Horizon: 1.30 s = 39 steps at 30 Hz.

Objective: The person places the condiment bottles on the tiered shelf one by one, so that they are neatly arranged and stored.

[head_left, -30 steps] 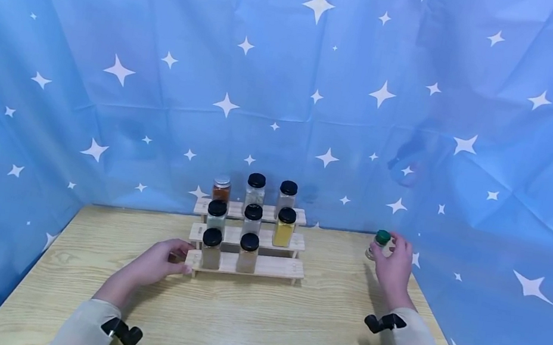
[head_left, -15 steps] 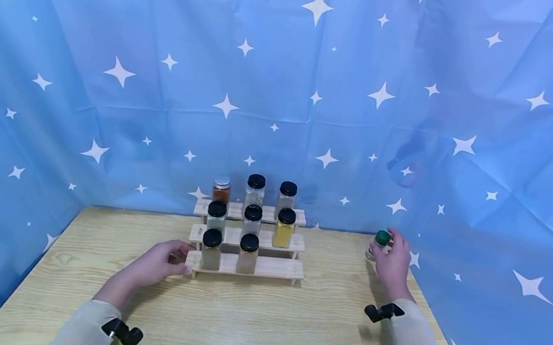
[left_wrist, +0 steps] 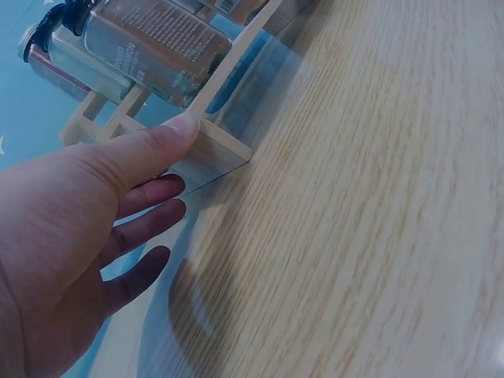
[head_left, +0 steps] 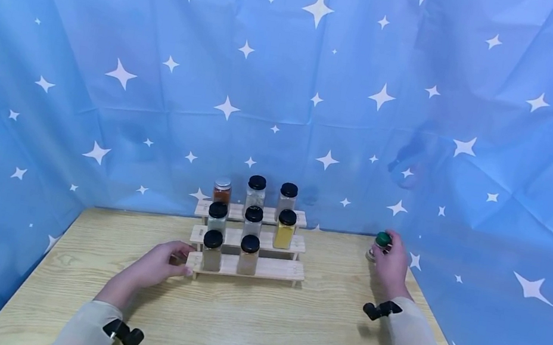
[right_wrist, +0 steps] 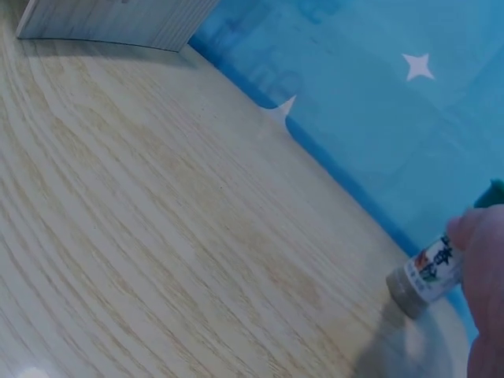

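A three-step wooden spice rack [head_left: 272,267] stands near the back of the table, bearing several spice jars. At the rack's left end my left hand [head_left: 161,266] holds the front step, thumb [left_wrist: 183,126] on its edge; its index finger is hidden in the left wrist view. At the far right, my right hand [head_left: 393,268] grips a small spice jar with a green cap [head_left: 382,239]. Its printed label [right_wrist: 438,264] and grey-brown contents show in the right wrist view. The jar is upright in the head view, at the table's back edge; whether it touches the table I cannot tell.
Black-lidded jars fill the middle step, one with yellow powder [head_left: 284,231]. Two stand on the front step, left and centre. A silver-lidded jar of reddish spice [head_left: 222,191] sits top left. A blue star-patterned curtain [head_left: 189,74] borders the wooden table [head_left: 294,332].
My right wrist has shifted slightly left, with the green-capped jar staying at about the same spot. The left hand and the rack look unchanged; the head view has tilted up a little.
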Tool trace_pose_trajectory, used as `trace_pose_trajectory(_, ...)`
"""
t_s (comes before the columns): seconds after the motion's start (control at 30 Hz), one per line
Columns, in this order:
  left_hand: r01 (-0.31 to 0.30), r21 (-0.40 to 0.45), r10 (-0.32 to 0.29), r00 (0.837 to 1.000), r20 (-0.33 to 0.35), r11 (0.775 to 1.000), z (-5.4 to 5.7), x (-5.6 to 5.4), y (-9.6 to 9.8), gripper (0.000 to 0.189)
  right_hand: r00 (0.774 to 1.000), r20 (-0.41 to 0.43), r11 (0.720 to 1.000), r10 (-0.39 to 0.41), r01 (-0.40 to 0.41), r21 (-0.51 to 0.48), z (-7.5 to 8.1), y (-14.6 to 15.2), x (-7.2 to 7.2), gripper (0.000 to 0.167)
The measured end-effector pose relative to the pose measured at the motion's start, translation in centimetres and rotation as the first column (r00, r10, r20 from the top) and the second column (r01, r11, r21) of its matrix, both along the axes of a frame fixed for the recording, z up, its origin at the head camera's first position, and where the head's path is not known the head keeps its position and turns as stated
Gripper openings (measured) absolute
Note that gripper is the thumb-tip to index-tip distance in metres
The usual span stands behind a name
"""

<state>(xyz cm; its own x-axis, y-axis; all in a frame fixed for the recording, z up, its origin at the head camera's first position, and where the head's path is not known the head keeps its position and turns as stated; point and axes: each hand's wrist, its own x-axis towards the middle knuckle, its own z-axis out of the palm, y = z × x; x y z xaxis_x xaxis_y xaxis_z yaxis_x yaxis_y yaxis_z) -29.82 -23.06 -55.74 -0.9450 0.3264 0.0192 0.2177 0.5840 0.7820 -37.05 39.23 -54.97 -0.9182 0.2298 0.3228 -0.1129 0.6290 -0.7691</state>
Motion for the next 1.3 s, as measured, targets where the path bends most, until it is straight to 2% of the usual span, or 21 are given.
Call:
trace_pose_trajectory(0.27, 0.004, -0.009, -0.004, 1.000, -0.001, 1.000, 0.0, 0.2, 0.1, 0.054, 1.000, -0.026, 1.000, 0.014, -0.015, -0.022, 0.2, -0.5, 0.7, 0.058)
trace_pose_trajectory(0.43, -0.003, -0.009, 0.003, 1.000, -0.005, 1.000, 0.1, 0.2, 0.1, 0.055, 0.997, -0.045, 0.996, 0.069, -0.071, -0.046, 1.0, -1.8, 1.8, 0.057)
trace_pose_trajectory(0.73, -0.005, -0.011, 0.005, 1.000, -0.005, 1.000, 0.0, 0.2, -0.1, 0.056, 0.987, -0.037, 0.987, 0.158, -0.159, -0.019, 2.5, -4.1, 3.3, 0.051)
trace_pose_trajectory(1.1, 0.009, -0.009, -0.009, 1.000, -0.015, 1.000, 0.0, 0.0, 0.0, 0.056, 0.955, -0.073, 0.957, 0.289, -0.290, -0.009, 4.6, -9.2, 5.5, 0.052)
trace_pose_trajectory(1.3, 0.028, -0.011, -0.028, 0.999, -0.026, 1.000, 0.0, -0.1, 0.0, 0.057, 0.933, -0.060, 0.934, 0.356, -0.357, -0.014, 4.9, -11.8, 6.5, 0.053)
